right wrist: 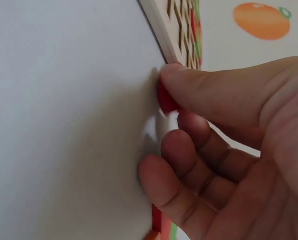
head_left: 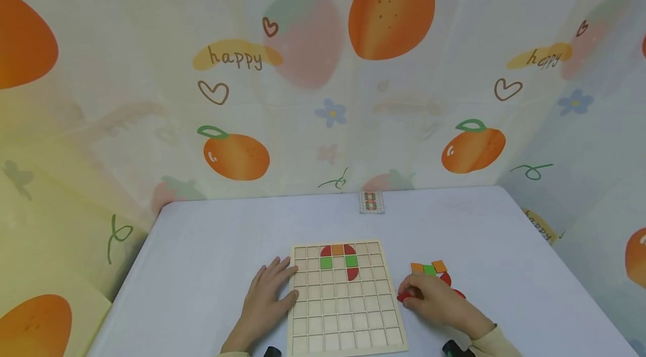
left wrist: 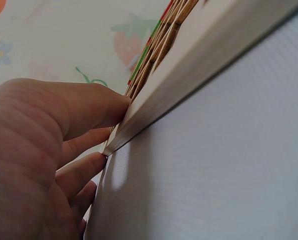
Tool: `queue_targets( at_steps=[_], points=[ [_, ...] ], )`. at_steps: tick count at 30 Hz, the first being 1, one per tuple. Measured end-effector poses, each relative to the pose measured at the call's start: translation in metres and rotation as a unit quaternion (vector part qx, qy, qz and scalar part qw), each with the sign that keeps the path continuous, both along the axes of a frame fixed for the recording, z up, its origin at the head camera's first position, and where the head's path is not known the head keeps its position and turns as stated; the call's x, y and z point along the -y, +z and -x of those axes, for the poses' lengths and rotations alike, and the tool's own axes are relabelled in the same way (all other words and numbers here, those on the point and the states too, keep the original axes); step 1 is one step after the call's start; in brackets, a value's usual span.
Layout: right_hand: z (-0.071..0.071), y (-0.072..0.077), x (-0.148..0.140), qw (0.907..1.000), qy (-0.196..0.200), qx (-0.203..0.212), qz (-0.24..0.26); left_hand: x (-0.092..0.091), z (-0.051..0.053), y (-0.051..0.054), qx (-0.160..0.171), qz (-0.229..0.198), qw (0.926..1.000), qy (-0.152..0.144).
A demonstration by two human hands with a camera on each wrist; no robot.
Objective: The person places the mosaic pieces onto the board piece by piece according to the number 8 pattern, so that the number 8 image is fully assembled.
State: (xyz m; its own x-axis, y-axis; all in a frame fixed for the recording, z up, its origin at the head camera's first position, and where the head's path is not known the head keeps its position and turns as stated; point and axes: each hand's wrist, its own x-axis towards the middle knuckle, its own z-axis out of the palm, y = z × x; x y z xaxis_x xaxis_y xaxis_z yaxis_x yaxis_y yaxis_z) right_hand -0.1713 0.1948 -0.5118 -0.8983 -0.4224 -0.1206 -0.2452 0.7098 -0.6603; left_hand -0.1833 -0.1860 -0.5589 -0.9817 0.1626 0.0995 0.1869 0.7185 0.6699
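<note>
A wooden grid board (head_left: 330,307) lies on the white table, with red, orange and green pieces in its upper cells. In the head view the left hand (head_left: 268,302) rests at the board's left edge, fingers extended; the left wrist view shows that thumb (left wrist: 96,107) and fingertips touching the rim (left wrist: 153,102). Right of the board, the right hand (head_left: 439,300) pinches a red piece (head_left: 404,295) between thumb and fingers. Close up, the right wrist view shows this red piece (right wrist: 166,97) under the thumb of the right hand (right wrist: 223,135).
Loose orange, green (head_left: 429,270) and red pieces lie beyond and beside the right hand, some partly covered by it. A small patterned card (head_left: 371,202) lies near the table's far edge. Behind hangs a fruit-print cloth (head_left: 303,121).
</note>
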Motion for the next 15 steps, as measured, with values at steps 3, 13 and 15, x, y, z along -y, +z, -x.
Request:
queue_targets(
  at_steps=[3, 13, 15],
  points=[
    [0.003, 0.003, -0.004, 0.9998, 0.004, -0.011, 0.013, 0.0, 0.0, 0.0, 0.002, -0.001, 1.0, 0.0],
    [0.025, 0.036, 0.006, 0.9989, -0.017, 0.0, 0.044, 0.0, 0.0, 0.001, 0.003, 0.0, 1.0, 0.003],
    [0.029, 0.043, 0.012, 0.9986, -0.023, 0.005, 0.047, 0.0, 0.0, 0.0, 0.001, -0.002, 1.0, 0.001]
  ],
)
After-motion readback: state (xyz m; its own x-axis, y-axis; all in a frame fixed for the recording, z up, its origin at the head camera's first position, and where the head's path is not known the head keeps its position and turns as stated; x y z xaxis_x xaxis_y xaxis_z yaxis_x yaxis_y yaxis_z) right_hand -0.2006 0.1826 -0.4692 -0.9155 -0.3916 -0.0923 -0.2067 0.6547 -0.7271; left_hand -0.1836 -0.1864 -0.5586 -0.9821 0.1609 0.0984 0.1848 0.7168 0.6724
